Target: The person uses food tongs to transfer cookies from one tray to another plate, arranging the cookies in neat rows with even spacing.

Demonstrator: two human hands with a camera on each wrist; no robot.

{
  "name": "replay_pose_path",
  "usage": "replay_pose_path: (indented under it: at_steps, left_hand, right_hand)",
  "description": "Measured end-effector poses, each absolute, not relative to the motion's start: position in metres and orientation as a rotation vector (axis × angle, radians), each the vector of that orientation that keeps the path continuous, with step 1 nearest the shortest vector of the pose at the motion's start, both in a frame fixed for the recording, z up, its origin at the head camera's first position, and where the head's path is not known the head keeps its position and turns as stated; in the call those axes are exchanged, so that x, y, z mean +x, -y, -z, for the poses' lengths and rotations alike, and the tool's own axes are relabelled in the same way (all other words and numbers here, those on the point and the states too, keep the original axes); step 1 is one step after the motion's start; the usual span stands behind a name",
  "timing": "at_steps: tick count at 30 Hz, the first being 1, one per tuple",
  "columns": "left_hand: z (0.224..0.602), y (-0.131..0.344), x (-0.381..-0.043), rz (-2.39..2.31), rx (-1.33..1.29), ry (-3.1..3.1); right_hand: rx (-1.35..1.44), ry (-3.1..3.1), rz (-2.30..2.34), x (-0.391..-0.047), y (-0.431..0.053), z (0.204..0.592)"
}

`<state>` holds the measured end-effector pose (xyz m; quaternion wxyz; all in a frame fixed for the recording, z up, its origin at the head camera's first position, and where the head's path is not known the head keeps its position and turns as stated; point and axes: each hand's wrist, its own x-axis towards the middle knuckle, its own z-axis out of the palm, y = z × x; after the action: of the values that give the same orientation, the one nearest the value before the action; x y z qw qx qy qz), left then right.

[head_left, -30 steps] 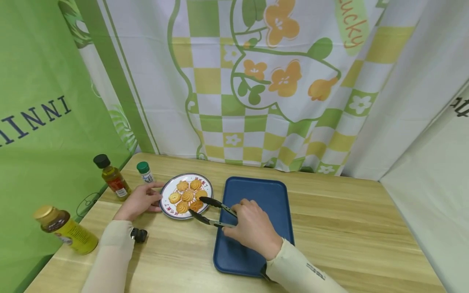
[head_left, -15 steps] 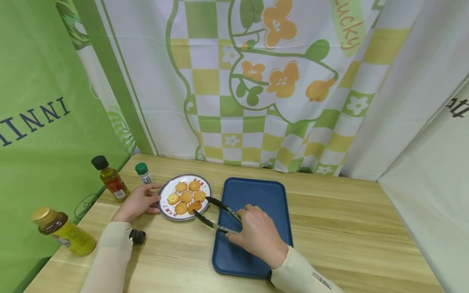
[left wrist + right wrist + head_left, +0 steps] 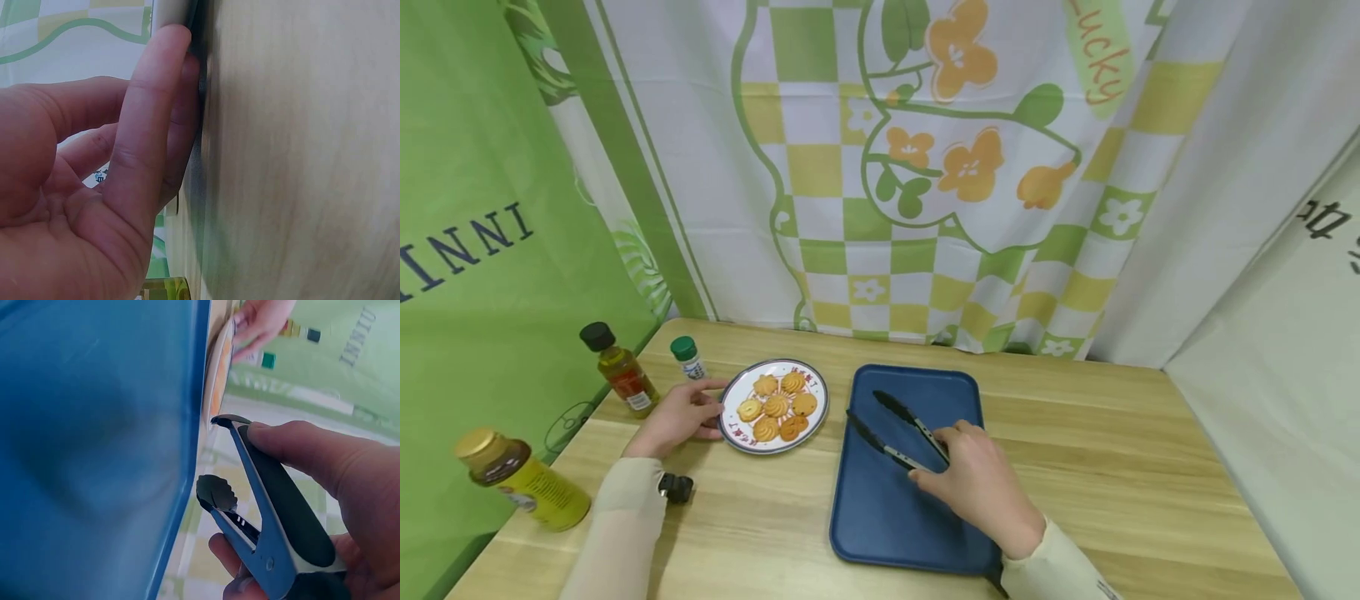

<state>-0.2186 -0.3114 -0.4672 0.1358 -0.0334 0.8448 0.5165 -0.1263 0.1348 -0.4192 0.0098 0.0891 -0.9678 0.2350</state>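
Note:
Against the left rim of a round white plate (image 3: 811,427) rest the spread fingers of my left hand (image 3: 679,417); in the left wrist view the thumb (image 3: 147,112) reaches the plate's edge (image 3: 170,12). Several golden cookies (image 3: 777,406) lie on the plate. My right hand (image 3: 981,479) grips a pair of tongs (image 3: 898,454) above the dark blue tray (image 3: 880,533). The tong arms are spread, with nothing between their black tips, as the right wrist view also shows. Part of the tong handle is hidden by the right hand.
At the left stand a yellow bottle with a gold cap (image 3: 542,493), a dark-capped oil bottle (image 3: 628,379) and a green-capped shaker (image 3: 691,358). A printed curtain (image 3: 827,275) hangs behind the wooden table (image 3: 1090,450).
The tongs and right hand have moved right, away from the cookies to over the tray. The left hand stays at the plate's rim. The view has shifted slightly.

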Motion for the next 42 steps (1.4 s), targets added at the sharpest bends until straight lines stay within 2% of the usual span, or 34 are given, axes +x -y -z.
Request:
replay_pose_path:
  at_steps: [13, 22, 28, 42]
  left_hand:
    - [0.465, 0.311, -0.218, -1.474, -0.075, -2.45]
    - [0.468, 0.313, -0.22, -1.456, -0.078, -2.465]
    - [0.469, 0.313, -0.22, -1.462, -0.074, -2.461]
    - [0.469, 0.313, -0.22, -1.476, -0.07, -2.454]
  right_hand:
    - [-0.043, 3.062, -0.786, -0.125, -0.229, 0.42]
    - [-0.246, 3.088, -0.732, -0.122, -0.293, 0.436]
    - [-0.291, 3.049, -0.634, -0.115, -0.309, 0.446]
    - [-0.385, 3.068, -0.495, -0.107, -0.313, 0.456]
